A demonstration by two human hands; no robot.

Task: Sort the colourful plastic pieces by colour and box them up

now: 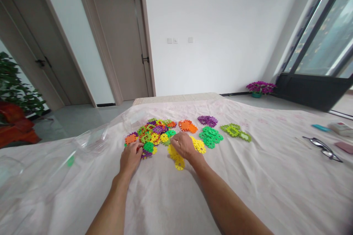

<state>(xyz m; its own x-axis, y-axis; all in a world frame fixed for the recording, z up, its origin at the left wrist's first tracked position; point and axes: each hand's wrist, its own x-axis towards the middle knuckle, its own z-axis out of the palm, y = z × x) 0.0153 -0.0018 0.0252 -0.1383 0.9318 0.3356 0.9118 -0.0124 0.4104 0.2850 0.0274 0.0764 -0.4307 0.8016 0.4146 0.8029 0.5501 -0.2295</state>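
A mixed pile of plastic snowflake discs (158,129) in green, yellow, purple and orange lies on the cloth. At its near left edge is my left hand (130,157), fingers curled together beside a green disc (148,147); a bit of red shows at the fingertips. My right hand (182,144) is closed over a group of yellow discs (179,163), and its fingers hide what they grip. Single-colour groups lie beyond and to the right: orange discs (188,126), purple discs (207,120), green discs (211,137) and lime discs (235,131).
A pale cloth (264,191) covers the wide surface. Clear plastic containers (92,138) stand at left, with a green piece (70,161) near them. At right lie glasses (322,148), a blue item (320,128) and a pinkish flat item (344,147).
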